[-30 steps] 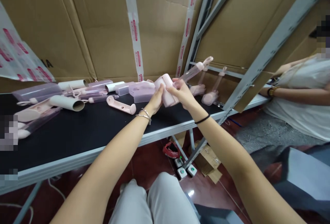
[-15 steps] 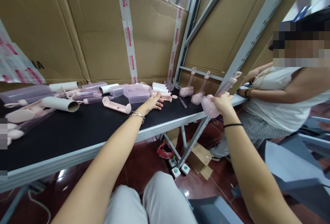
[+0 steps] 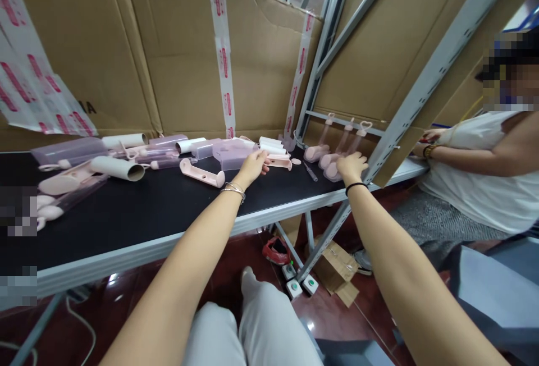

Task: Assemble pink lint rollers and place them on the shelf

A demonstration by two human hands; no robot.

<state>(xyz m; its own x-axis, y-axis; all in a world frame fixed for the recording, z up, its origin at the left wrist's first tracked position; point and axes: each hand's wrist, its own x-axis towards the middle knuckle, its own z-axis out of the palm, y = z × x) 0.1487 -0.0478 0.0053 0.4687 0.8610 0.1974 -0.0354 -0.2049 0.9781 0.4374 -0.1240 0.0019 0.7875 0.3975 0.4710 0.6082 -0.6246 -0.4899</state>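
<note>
At the right end of the black tabletop, my right hand (image 3: 352, 167) is closed round the lower part of a pink device with a clear tube and looped tip (image 3: 361, 137). Its rounded base (image 3: 332, 172) rests on the table, and my fingers cover part of it. Two similar pink devices (image 3: 312, 154) stand just beside it. My left hand (image 3: 254, 167) has its fingers curled at the left end of a pale pink holder (image 3: 280, 162); the gripped end is hidden. A matching pink holder (image 3: 202, 174) lies to its left.
Lilac plastic covers (image 3: 233, 155), white tubes (image 3: 118, 168) and clear-tubed parts lie along the table's back and left. A small screwdriver-like tool (image 3: 310, 171) and a pink oval piece (image 3: 296, 161) lie between my hands. A metal post (image 3: 438, 74) and a co-worker (image 3: 475, 158) are at right.
My right hand has brought the pink device from beyond the table's front edge back onto the tabletop, beside the others. My left hand's fingers have gone from spread to curled. The view has shifted left.
</note>
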